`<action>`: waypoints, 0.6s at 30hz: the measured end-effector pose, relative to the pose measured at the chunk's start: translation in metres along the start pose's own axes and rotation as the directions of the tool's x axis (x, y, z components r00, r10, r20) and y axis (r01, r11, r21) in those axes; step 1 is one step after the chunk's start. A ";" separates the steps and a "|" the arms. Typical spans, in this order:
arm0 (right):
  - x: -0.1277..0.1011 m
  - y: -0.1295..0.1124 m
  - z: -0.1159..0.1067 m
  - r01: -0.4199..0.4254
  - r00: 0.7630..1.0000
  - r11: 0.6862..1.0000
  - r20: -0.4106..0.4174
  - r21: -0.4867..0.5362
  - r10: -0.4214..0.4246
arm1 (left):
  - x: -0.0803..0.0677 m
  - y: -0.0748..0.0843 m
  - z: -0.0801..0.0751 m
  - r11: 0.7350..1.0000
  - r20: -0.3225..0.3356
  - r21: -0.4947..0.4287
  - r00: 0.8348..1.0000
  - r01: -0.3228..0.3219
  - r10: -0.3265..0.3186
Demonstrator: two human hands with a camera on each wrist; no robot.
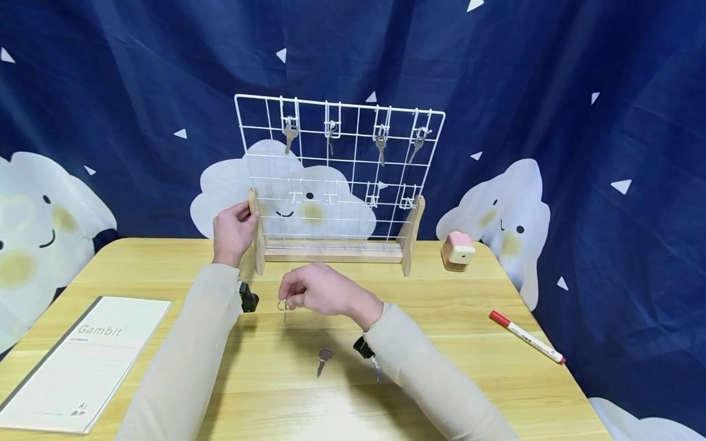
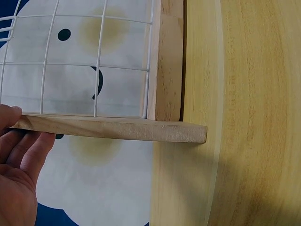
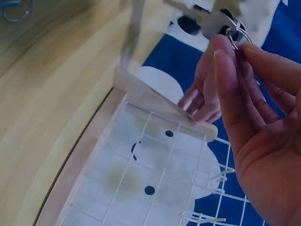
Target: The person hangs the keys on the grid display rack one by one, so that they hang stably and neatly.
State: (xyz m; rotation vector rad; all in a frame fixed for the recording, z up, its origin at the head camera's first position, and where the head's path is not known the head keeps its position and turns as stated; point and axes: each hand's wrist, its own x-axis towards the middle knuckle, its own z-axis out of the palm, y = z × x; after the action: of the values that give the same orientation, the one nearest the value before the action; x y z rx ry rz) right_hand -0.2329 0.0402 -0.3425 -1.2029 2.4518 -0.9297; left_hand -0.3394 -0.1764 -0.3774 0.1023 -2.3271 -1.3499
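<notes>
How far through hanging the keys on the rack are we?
Four keys hang on the wire rack's top hooks. The right hand pinches a fifth key by its ring; the left hand grips the rack's wooden post. One key lies on the table; lower hooks look bare.

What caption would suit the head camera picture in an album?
Left hand grips the wire rack's wooden side; right hand pinches a key by its ring above the table.

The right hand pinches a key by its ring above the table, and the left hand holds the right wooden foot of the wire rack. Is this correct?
Not quite. The left hand holds the rack's left wooden foot, not the right one, as the head view shows. The right hand does pinch the key by its ring.
</notes>
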 end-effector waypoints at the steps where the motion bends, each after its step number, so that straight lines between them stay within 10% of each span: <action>1: 0.000 0.000 -0.002 -0.007 1.000 1.000 -0.006 0.023 0.007 | 0.000 0.000 0.000 1.000 0.000 0.001 1.000 -0.002 0.002; 18: 0.017 0.005 -0.034 -0.062 0.965 0.983 -0.242 0.175 0.104 | 0.002 -0.001 -0.002 1.000 -0.005 0.007 1.000 -0.006 0.006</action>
State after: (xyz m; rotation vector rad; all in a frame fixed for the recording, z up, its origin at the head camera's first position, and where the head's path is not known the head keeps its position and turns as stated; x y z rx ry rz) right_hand -0.2629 0.0440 -0.3184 -0.9710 2.5281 -1.3027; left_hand -0.3400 -0.1792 -0.3763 0.1010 -2.3263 -1.3371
